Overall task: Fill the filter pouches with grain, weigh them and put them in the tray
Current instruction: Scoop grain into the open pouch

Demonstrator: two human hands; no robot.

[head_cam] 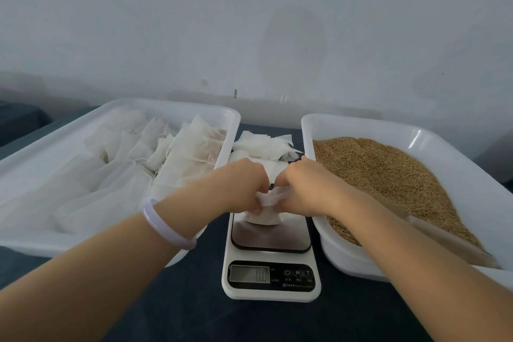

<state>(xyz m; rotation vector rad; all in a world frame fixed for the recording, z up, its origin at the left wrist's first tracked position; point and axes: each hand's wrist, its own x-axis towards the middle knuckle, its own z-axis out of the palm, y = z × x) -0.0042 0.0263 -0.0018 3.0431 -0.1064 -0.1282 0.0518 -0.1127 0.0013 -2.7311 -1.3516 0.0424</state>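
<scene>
From the head camera, both hands meet in the middle, right over the kitchen scale. The left hand and the right hand each have their fingers curled tight, pinching the bunched-up top of one filter pouch. The fat bottom of the pouch sits on the shiny plate of the scale. I think the hands hold it there so the top can be pulled shut and no grain spills while it gets weighed. The number on the little screen is too blurry to read.

The scale sits between two white trays, so each one is a short reach away. The tray on the left holds the pouches that look done. The tray on the right holds the brown grain, just beside the scale for easy filling. A clear plastic scoop (I think it is a scoop) lies in the grain. Flat empty pouches wait in a pile behind the scale.

Counting: two trays, one scale with three buttons, one pouch in the hands, one scoop, one pale bracelet on the left wrist. The pouches in the left tray and the empty ones overlap too much to count.
</scene>
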